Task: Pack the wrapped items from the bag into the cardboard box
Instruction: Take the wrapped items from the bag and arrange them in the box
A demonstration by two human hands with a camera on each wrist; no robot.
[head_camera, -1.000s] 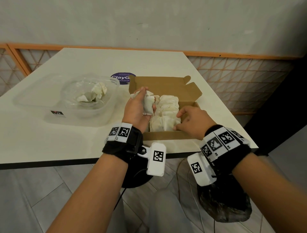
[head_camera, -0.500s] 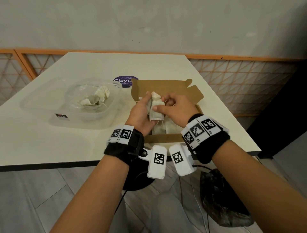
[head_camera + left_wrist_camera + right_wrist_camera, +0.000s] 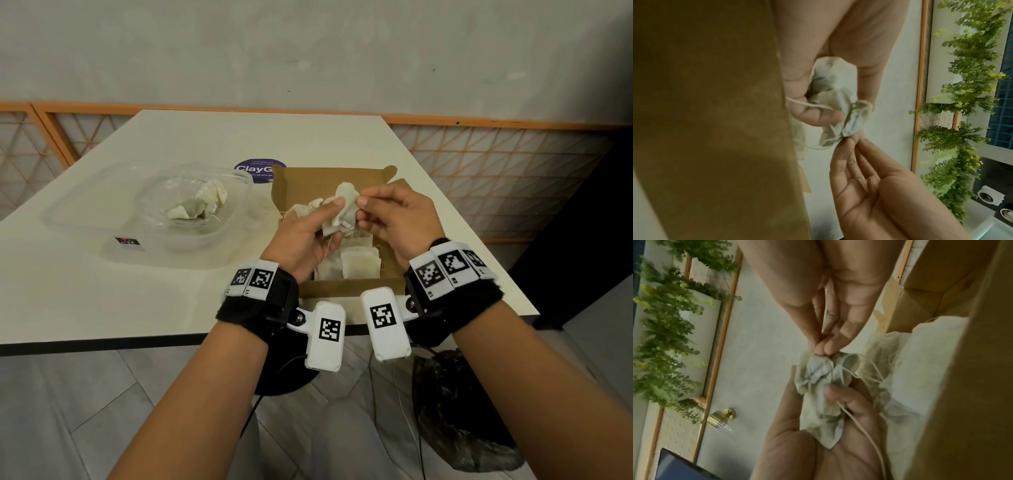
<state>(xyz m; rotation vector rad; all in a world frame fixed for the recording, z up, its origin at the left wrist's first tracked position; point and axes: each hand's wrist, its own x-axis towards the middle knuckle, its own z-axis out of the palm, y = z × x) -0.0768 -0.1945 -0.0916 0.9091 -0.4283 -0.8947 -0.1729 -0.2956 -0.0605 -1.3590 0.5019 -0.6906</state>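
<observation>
both hands (image 3: 301, 236) (image 3: 394, 222) crowd the air over the cardboard box (image 3: 346, 291); its raised lid flap (image 3: 329, 185) walls the far side, packed sachets (image 3: 359, 267) fill the floor, and bare table (image 3: 102, 291) lies left

Matt brown cardboard box (image 3: 346, 287), crumpled paper pouch (image 3: 344, 212)

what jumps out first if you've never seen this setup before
Both hands meet over the open cardboard box: the left hand grips a crumpled wrapped item while the right hand pinches its top edge. Flat wrapped items already line the box, and a clear plastic container on the left holds a few more.
</observation>
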